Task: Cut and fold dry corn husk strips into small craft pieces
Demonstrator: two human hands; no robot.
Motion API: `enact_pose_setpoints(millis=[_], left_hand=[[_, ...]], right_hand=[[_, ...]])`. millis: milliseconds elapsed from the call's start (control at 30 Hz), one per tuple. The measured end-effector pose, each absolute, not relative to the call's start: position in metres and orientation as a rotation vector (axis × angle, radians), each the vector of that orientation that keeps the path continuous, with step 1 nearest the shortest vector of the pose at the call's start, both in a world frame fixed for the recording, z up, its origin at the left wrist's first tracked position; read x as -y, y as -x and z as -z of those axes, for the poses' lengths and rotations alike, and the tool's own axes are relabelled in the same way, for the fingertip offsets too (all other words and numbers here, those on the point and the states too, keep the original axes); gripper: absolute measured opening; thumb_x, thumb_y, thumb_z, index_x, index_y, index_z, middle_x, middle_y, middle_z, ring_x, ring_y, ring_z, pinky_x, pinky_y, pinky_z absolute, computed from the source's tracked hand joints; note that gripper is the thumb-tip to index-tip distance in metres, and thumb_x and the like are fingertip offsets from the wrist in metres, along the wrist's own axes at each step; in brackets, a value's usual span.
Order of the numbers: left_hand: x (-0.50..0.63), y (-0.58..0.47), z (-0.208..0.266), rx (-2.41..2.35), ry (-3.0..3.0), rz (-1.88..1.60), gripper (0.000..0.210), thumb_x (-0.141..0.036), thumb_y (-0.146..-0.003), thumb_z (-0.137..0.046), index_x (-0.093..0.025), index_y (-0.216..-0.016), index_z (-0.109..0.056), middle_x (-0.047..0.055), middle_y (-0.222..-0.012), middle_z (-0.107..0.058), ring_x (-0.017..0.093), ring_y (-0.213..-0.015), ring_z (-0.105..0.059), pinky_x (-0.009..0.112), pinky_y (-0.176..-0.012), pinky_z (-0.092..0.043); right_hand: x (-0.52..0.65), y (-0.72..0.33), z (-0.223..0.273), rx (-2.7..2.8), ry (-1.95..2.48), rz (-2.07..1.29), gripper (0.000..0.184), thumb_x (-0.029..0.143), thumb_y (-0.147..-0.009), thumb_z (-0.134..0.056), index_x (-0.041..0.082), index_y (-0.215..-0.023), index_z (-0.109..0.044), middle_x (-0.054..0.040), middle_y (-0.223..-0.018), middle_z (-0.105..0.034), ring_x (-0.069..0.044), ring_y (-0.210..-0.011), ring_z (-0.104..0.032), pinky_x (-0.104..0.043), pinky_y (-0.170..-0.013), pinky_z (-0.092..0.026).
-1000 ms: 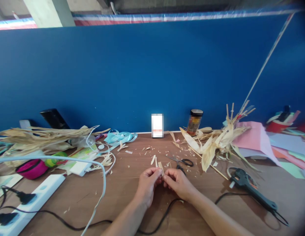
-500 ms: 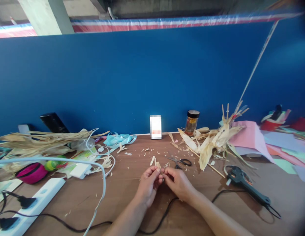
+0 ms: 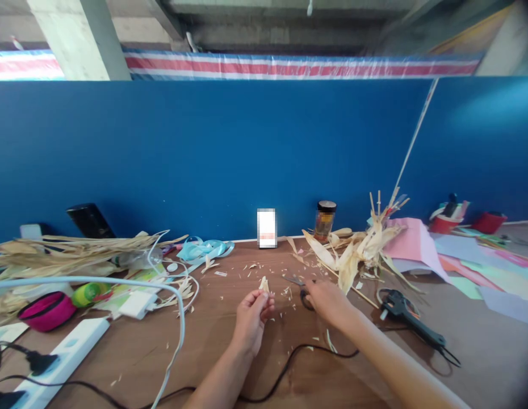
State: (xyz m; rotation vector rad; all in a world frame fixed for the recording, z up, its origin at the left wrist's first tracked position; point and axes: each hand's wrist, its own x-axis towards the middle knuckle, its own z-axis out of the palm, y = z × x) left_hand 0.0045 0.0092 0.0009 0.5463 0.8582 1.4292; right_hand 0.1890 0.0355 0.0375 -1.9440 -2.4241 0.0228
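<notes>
My left hand (image 3: 252,318) is closed, pinching a small pale piece of dried corn husk (image 3: 264,284) between thumb and fingers above the middle of the table. To its right, my right hand (image 3: 327,301) lies over the handles of a pair of scissors (image 3: 294,280). Its fingers are closed at the dark handle loops and partly hide them. The scissor blades lie on the table and point left. Small husk scraps are scattered around both hands.
On the right are a glue gun (image 3: 411,321), a bundle of dried husks (image 3: 357,253) and a lidded jar (image 3: 325,220). A power strip (image 3: 72,355), white cable (image 3: 181,318), blue ribbon (image 3: 206,249) and husk pile (image 3: 76,250) lie left. A black cord (image 3: 285,369) crosses in front.
My right hand has left the husk piece and moved right onto the scissors. My left hand keeps its hold on the husk. The camera view has shifted slightly.
</notes>
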Motion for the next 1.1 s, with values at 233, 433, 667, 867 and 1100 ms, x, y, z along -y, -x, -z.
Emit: enact_pose_setpoints(millis=[233,433,667,867,1100], left_hand=[[-0.017,0.006,-0.002,-0.890,-0.461,-1.544,0.010,-0.015,-0.063,-0.067,-0.013,-0.067,-0.058,0.002,-0.063,-0.064,0.008,-0.055,-0.060,0.015,-0.053,-0.050],[-0.018,0.007,0.000,-0.900,-0.461,-1.539,0.009,-0.016,-0.066,-0.066,-0.012,-0.069,-0.059,0.003,-0.063,-0.065,0.007,-0.053,-0.060,0.015,-0.052,-0.050],[-0.017,0.006,-0.001,-0.962,-0.505,-1.533,0.021,-0.023,-0.059,-0.071,-0.012,-0.074,-0.062,0.003,-0.063,-0.065,0.008,-0.055,-0.059,0.016,-0.051,-0.048],[-0.014,0.003,-0.001,-1.042,-0.613,-1.466,0.026,-0.031,-0.057,-0.071,-0.012,-0.073,-0.062,0.001,-0.063,-0.062,0.007,-0.052,-0.055,0.016,-0.050,-0.044],[-0.008,-0.004,-0.002,-1.124,-0.887,-1.420,0.022,-0.034,-0.064,-0.064,-0.012,-0.068,-0.059,-0.001,-0.059,-0.056,0.007,-0.048,-0.047,0.016,-0.047,-0.037]], right_hand=[[-0.039,-0.185,-0.028,2.393,1.992,-0.009,0.028,0.006,-0.077,-0.039,0.015,-0.098,-0.057,-0.0150,-0.091,-0.061,-0.025,-0.086,-0.058,-0.031,-0.068,-0.040],[-0.041,-0.195,-0.037,2.368,1.918,-0.114,0.019,0.014,-0.079,-0.040,0.013,-0.090,-0.056,-0.0138,-0.084,-0.062,-0.024,-0.080,-0.059,-0.030,-0.065,-0.038],[-0.044,-0.193,-0.031,2.216,1.536,-0.510,0.048,0.018,-0.071,-0.052,0.021,-0.117,-0.039,0.0000,-0.074,-0.061,-0.014,-0.067,-0.056,-0.022,-0.060,-0.037],[-0.041,-0.175,-0.025,1.737,1.254,-1.274,0.040,0.035,-0.073,-0.053,0.020,-0.110,-0.048,-0.0023,-0.072,-0.061,-0.014,-0.062,-0.056,-0.023,-0.049,-0.041],[-0.033,-0.148,-0.012,1.354,1.036,-1.317,0.053,0.029,-0.060,-0.068,0.019,-0.106,-0.045,0.0024,-0.066,-0.060,-0.012,-0.059,-0.056,-0.024,-0.056,-0.044]])
